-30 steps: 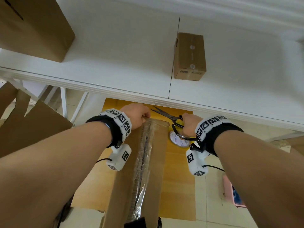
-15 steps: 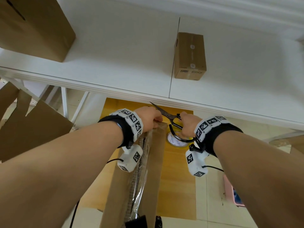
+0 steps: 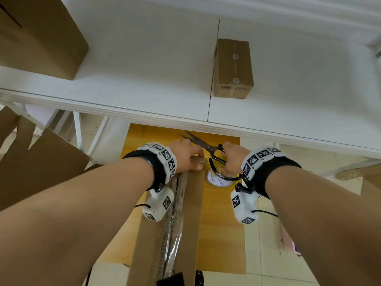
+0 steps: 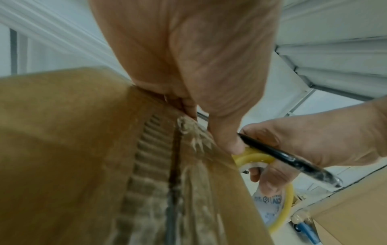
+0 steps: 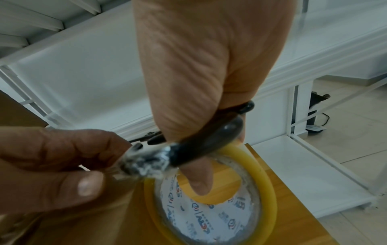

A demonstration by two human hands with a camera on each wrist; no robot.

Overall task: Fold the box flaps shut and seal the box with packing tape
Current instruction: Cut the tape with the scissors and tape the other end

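Left hand (image 4: 188, 69) pinches taped end of brown corrugated cardboard box (image 4: 83, 149); right hand (image 4: 310, 144) grips black-handled scissors (image 4: 293, 159) and yellowish tape roll (image 4: 278, 207).

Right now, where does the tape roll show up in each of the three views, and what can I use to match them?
Head: tape roll just right of centre, under the right hand.
Left wrist: right of centre, low, yellow rim beside the box.
Right wrist: bottom centre, filling the lower frame.
Shared landmark: the black scissors held above it.
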